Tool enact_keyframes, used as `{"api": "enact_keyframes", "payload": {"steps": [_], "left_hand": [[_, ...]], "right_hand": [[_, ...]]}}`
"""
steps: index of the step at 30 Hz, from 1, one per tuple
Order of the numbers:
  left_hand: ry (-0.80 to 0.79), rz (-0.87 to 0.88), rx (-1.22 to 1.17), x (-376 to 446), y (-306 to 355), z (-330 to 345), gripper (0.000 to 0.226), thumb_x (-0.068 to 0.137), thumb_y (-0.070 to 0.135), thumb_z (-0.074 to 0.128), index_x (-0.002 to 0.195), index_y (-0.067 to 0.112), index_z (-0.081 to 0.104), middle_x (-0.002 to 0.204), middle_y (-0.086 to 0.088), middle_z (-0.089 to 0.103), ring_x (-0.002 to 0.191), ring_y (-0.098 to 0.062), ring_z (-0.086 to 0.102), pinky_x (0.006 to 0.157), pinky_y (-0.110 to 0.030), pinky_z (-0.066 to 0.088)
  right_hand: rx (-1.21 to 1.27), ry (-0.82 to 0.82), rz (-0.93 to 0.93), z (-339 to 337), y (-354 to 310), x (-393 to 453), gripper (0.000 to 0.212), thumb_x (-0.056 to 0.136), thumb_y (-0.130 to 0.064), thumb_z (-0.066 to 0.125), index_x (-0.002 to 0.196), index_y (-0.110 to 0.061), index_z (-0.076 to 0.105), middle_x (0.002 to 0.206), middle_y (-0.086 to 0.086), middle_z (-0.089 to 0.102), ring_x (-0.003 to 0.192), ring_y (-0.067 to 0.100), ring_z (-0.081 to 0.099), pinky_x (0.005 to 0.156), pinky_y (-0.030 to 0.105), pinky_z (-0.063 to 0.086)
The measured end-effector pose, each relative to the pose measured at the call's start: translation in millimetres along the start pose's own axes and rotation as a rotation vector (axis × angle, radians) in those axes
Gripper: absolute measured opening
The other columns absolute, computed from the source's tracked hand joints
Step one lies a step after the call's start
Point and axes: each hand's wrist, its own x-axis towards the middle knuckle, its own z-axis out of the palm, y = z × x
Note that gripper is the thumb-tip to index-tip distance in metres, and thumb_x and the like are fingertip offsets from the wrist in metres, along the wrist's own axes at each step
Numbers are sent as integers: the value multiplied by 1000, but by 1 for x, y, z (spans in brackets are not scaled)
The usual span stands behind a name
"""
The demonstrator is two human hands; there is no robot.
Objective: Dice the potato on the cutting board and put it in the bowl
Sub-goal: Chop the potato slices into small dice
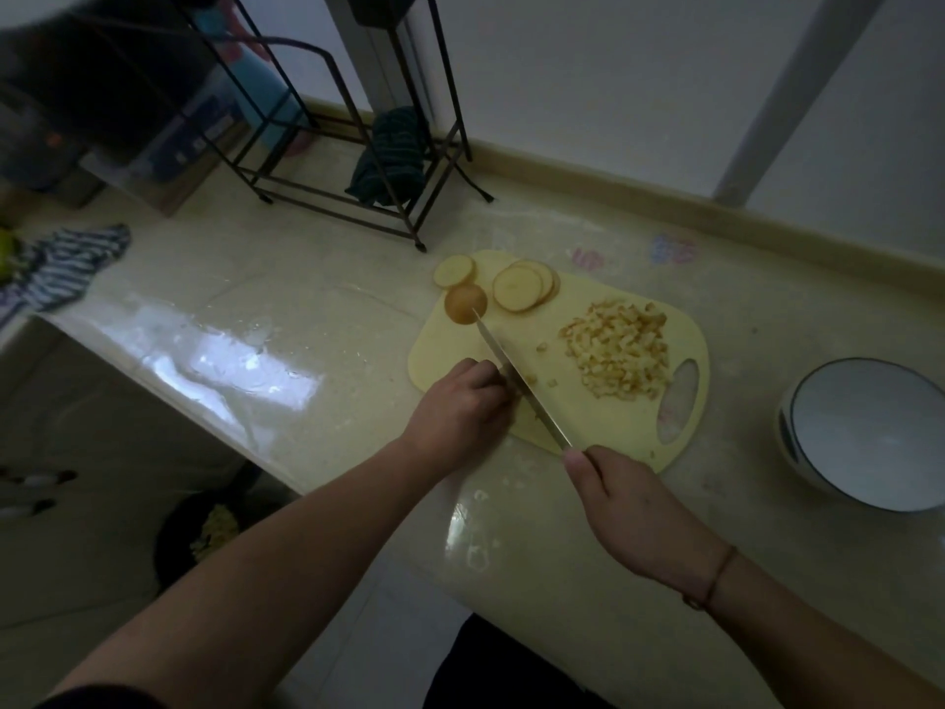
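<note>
Head view: potato (515,387) under left grip (463,409)

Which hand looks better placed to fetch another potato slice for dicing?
Probably the left hand. It rests on the cutting board beside the blade, on the same side as the potato slices, while the right hand grips the knife.

A home kitchen. A glossy counter (286,319) runs along a white wall, carrying a cutting board (603,422), a bowl (869,437) near its right edge, a wire rack (358,161) and striped cloths (66,263).
</note>
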Motion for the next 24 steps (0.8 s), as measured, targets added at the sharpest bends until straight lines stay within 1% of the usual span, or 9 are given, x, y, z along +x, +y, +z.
{"api": "enact_keyframes", "payload": {"steps": [3,5,8,11,15,17,19,21,24], "left_hand": [[-2,18,1,1,-3,-1,19,88,16,61,87,3,74,82,-12,61,73,-31,59,62,-34,49],[8,6,0,0,-3,1,22,89,18,60,89,3,75,84,-12,62,74,-29,59,64,-33,48],[44,-27,-13,-1,-1,3,21,90,18,61,85,3,74,84,-10,61,75,-27,58,66,-29,44],[57,-38,-8,1,2,5,21,89,19,61,81,3,73,82,-10,60,72,-27,58,65,-28,43],[48,-39,0,3,2,1,21,88,18,60,78,2,71,84,-12,61,71,-28,60,60,-33,49],[52,-44,-1,2,1,0,20,87,15,61,76,1,68,87,-15,63,72,-30,61,58,-35,52],[53,-51,-3,0,0,-1,15,86,12,65,75,1,67,89,-16,64,73,-31,62,57,-38,53],[47,-60,-10,0,1,0,10,83,7,71,75,1,67,89,-16,64,73,-32,63,56,-38,54],[28,-58,-16,1,-1,1,12,83,9,67,74,1,66,84,-16,62,71,-32,61,55,-41,53]], "right_hand": [[15,8,3,-7,2,2,46,101,-44,32,68,-17,48,65,-1,56,62,11,53,59,28,37],[59,2,30,-16,5,0,48,101,-44,33,68,-14,49,62,0,55,55,10,48,56,28,37],[89,-6,66,-21,8,-4,51,100,-47,31,72,-9,50,62,3,52,47,6,41,49,24,32],[90,-6,63,-18,5,-5,50,99,-49,32,71,-11,48,62,3,51,43,6,41,48,23,32],[121,6,34,-16,-2,-10,50,100,-49,34,69,-12,47,59,2,51,45,5,44,49,23,34],[105,7,-1,-14,-5,-14,53,97,-52,33,68,-10,48,59,3,53,48,6,46,50,24,37],[99,16,-22,-11,-6,-15,56,93,-56,30,68,-9,48,59,6,56,51,9,48,56,27,41],[104,29,-20,-8,-5,-16,58,91,-58,29,68,-9,48,59,6,57,54,11,51,60,28,42],[103,36,-11,-5,-3,-17,52,95,-54,33,67,-12,48,59,4,56,56,9,53,59,25,41]]}}
